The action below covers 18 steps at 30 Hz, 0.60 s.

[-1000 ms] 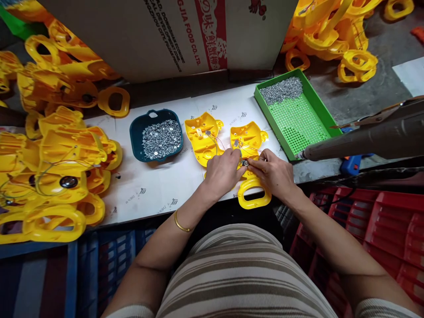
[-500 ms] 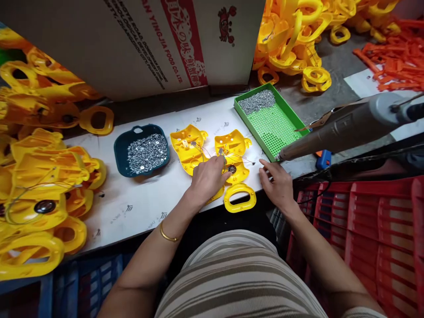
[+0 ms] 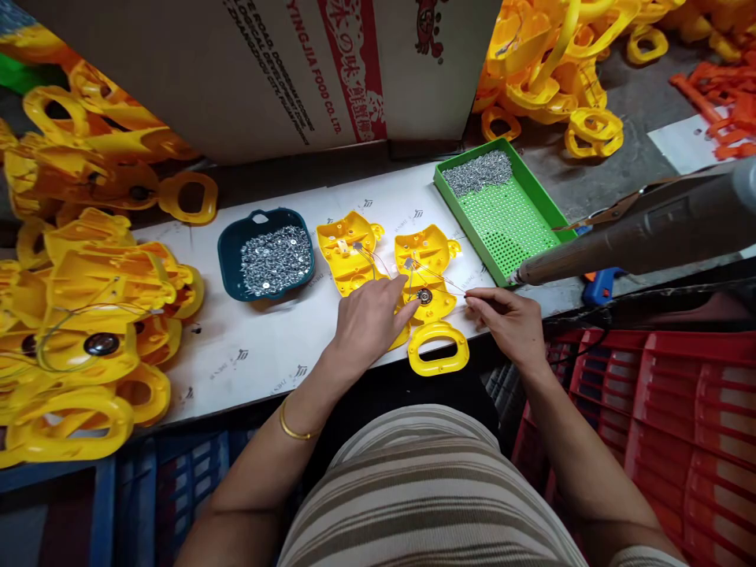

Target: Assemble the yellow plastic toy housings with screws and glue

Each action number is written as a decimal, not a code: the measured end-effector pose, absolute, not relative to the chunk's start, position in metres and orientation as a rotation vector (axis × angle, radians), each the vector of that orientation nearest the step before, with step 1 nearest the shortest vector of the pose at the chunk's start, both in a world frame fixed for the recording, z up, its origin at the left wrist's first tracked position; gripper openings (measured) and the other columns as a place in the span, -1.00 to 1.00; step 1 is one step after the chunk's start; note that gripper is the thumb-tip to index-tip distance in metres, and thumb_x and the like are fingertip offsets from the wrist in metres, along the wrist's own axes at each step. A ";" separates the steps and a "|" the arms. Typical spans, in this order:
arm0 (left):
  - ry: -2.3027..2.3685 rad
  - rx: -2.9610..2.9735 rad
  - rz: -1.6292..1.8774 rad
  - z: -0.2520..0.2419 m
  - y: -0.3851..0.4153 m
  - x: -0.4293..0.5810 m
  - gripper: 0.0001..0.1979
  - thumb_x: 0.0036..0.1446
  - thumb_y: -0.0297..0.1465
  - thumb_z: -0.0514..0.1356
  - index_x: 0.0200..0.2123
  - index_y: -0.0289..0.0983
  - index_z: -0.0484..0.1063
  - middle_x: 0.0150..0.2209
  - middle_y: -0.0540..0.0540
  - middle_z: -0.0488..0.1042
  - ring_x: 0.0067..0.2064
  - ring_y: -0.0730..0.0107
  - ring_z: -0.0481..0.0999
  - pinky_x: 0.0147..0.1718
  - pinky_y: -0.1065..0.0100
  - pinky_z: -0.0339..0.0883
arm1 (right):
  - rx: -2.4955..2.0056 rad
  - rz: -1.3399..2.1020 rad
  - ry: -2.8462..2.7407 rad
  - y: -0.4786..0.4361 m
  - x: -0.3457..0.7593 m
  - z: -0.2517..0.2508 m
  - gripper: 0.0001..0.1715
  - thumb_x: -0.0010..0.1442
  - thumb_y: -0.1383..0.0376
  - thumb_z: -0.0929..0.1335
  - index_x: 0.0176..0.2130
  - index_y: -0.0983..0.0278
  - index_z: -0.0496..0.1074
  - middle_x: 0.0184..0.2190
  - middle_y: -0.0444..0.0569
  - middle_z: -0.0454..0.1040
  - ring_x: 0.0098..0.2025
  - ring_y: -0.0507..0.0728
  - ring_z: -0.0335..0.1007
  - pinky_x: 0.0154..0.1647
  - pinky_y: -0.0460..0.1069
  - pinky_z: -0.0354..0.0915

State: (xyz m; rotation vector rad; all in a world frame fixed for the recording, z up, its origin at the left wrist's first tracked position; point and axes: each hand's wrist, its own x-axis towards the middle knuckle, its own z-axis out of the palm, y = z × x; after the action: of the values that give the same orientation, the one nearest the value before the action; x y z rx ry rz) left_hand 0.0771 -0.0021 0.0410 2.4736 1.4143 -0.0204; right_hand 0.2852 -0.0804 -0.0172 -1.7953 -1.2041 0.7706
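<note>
Tabletop (image 3: 295,331) bears an open yellow shell (image 3: 440,301), its long axis running away from the person's body. The left hand (image 3: 369,321) is nearer, thumb over the shell's left side, though whether it grips is unclear; the right hand (image 3: 469,298), apart from the right edge, pinches thin wires (image 3: 450,283) stretching rightward from the shell.

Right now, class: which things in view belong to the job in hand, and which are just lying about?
Likely in the job:
yellow shell by the left hand
wires at the right hand
teal tray of small metal pieces
green tray

Apparently lying about:
printed carton
orange parts
red crate
</note>
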 end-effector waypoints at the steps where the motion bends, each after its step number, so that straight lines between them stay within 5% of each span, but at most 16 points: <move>1: 1.447 2.483 0.119 0.039 -0.010 0.073 -0.66 0.26 -0.20 0.11 0.01 -0.23 0.43 -0.12 -0.16 0.54 -0.08 0.14 0.49 -0.17 0.24 0.33 | -1.767 0.837 -1.184 -0.081 0.282 -0.014 -0.73 0.12 0.13 0.41 -0.25 0.24 0.57 -0.40 -0.06 0.60 -0.47 0.07 0.48 -0.40 -0.03 0.40; 4: 1.484 2.521 0.426 0.029 -0.036 0.064 -0.67 0.20 -0.13 0.17 -0.11 -0.22 0.51 -0.02 -0.22 0.49 0.03 0.06 0.38 -0.03 0.11 0.26 | -1.674 0.870 -1.356 -0.079 0.270 -0.005 -0.81 0.12 0.18 0.41 -0.33 0.24 0.57 -0.39 -0.05 0.58 -0.42 0.06 0.47 -0.38 -0.05 0.38; 9: 1.478 2.545 0.397 0.014 -0.060 0.065 -0.64 0.07 -0.03 0.25 -0.25 -0.19 0.56 0.19 -0.24 0.33 0.23 -0.10 0.19 0.18 -0.12 0.00 | -1.663 0.746 -1.678 -0.071 0.258 -0.005 -0.86 0.18 0.27 0.37 -0.28 0.22 0.57 -0.38 -0.06 0.50 -0.37 0.04 0.41 -0.37 -0.07 0.30; 18: 1.453 2.544 0.313 0.010 -0.060 0.069 -0.74 0.13 -0.15 0.24 -0.31 -0.22 0.54 0.25 -0.23 0.27 0.30 -0.11 0.13 0.22 -0.21 -0.10 | -1.686 0.478 -1.890 -0.074 0.254 -0.013 -0.80 0.27 0.26 0.30 -0.24 0.24 0.52 -0.35 -0.05 0.49 -0.33 0.02 0.42 -0.39 -0.11 0.23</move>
State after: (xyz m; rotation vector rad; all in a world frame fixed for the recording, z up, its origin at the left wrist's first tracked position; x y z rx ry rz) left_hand 0.0687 -0.0597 0.0097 2.5440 1.4532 0.3135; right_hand 0.2539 -0.0740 -0.0126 -1.6863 -1.8897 0.4783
